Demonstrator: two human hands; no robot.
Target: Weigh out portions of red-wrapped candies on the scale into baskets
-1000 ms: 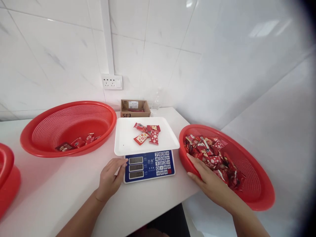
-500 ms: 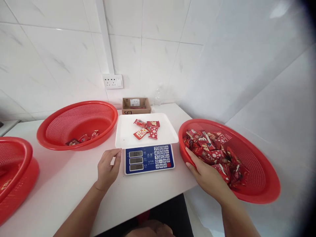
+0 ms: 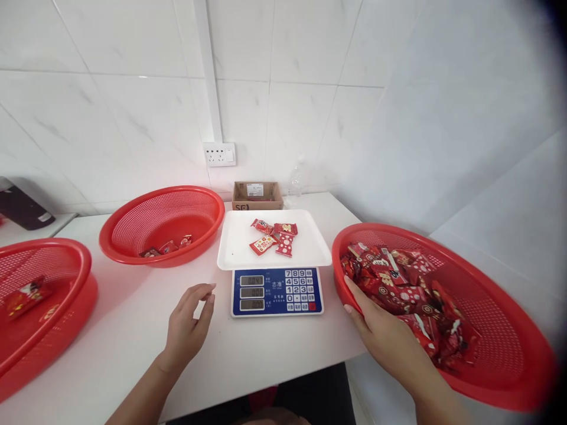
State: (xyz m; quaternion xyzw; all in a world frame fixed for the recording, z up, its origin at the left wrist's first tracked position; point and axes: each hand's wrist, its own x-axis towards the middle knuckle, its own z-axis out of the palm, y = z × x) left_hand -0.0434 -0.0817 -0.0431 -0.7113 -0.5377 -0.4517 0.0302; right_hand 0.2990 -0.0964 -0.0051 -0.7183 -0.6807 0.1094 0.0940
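The red oval perforated plastic basket (image 3: 500,336), heaped with shiny red wrapped packets (image 3: 396,276), stands right of the white-trayed scale with the blue keypad panel (image 3: 277,295). My right hand (image 3: 390,336) lies along the basket's rim on the side facing the scale; two fingertips show against the outer wall, but I cannot tell how firmly that grip presses, since the rest is hidden. My left hand (image 3: 188,321) is empty, just left of the scale, its thumb and forefinger curled toward each other with a small gap.

Working outward, the white rectangular plastic tray (image 3: 233,239) on top of the scale carries four small red-patterned packets (image 3: 264,244), clustered and touching or nearly so. The basket seems to reach past the edge of the white surface (image 3: 212,372), so I judge a steady hold on its rim worthwhile. I'd also keep basket and both hands clear of the tray, lest a brush disturb the reading, and leave the panel unblocked.

Against the frame from a second ago, my left fingertips have drawn off the scale's panel edge and now sit apart from it. My right hand keeps its place on the rim, and the four packets lie as they did.
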